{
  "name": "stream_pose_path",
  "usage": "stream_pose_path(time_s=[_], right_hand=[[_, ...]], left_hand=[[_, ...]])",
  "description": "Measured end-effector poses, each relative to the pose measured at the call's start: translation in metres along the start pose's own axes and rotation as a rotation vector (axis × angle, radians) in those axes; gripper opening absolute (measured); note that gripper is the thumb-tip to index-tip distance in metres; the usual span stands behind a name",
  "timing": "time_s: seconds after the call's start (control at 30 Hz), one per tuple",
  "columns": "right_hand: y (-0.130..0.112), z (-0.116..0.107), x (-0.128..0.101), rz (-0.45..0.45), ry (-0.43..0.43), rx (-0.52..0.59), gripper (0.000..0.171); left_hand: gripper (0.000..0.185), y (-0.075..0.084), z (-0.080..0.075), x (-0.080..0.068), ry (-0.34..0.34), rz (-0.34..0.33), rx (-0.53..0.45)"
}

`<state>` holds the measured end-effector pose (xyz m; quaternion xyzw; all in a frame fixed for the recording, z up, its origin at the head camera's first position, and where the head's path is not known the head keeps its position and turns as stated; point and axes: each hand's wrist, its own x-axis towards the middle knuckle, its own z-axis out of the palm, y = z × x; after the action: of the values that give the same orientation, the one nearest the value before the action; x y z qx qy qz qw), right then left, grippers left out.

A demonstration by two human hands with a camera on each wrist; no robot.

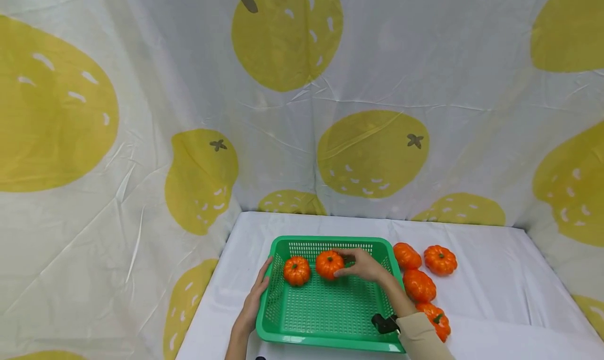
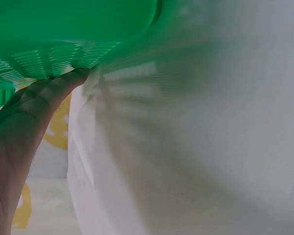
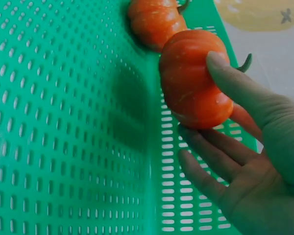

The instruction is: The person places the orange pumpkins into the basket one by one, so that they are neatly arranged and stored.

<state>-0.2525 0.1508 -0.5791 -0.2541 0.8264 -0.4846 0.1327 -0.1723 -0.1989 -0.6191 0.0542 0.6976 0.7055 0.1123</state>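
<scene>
My right hand (image 1: pixel 363 265) grips a small orange pumpkin (image 1: pixel 329 265) between thumb and fingers, over the back part of a green plastic basket (image 1: pixel 330 337). The right wrist view shows this pumpkin (image 3: pixel 193 81) with its green stem and the thumb across its side. Another pumpkin (image 1: pixel 297 271) sits in the basket's back left corner, just left of the held one. My left hand (image 1: pixel 255 300) rests along the basket's left side with its fingers straight. Seen from the left wrist, those fingers (image 2: pixel 63 88) lie against the slotted outer wall.
Right of the basket, several pumpkins stand on the white cloth: one (image 1: pixel 407 255) by the rim, one (image 1: pixel 440 260) farther right, one (image 1: pixel 419 285) nearer, and another (image 1: pixel 435 320) partly behind the right forearm. A fruit-printed curtain (image 1: pixel 283 108) hangs behind and at the sides.
</scene>
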Motion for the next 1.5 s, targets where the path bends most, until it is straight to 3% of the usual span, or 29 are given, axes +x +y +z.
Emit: stream_pose_path(time_s=[0.53,0.8,1.0,1.5], right_hand=[[0.002,0.008,-0.001,0.05,-0.034,-0.117,0.069],[0.005,0.004,-0.007,0.066,-0.061,-0.082,0.076],[0.006,0.003,-0.006,0.066,-0.047,-0.084,0.069],[0.006,0.019,0.009,0.041,-0.045,-0.107,0.068]], left_hand=[[0.053,-0.001,0.0,-0.001,-0.011,0.01,-0.018],[0.053,-0.001,0.002,-0.001,-0.013,0.005,-0.002],[0.053,0.0,0.001,-0.001,-0.006,0.015,-0.007],[0.054,-0.001,0.0,-0.001,-0.017,0.017,-0.013]])
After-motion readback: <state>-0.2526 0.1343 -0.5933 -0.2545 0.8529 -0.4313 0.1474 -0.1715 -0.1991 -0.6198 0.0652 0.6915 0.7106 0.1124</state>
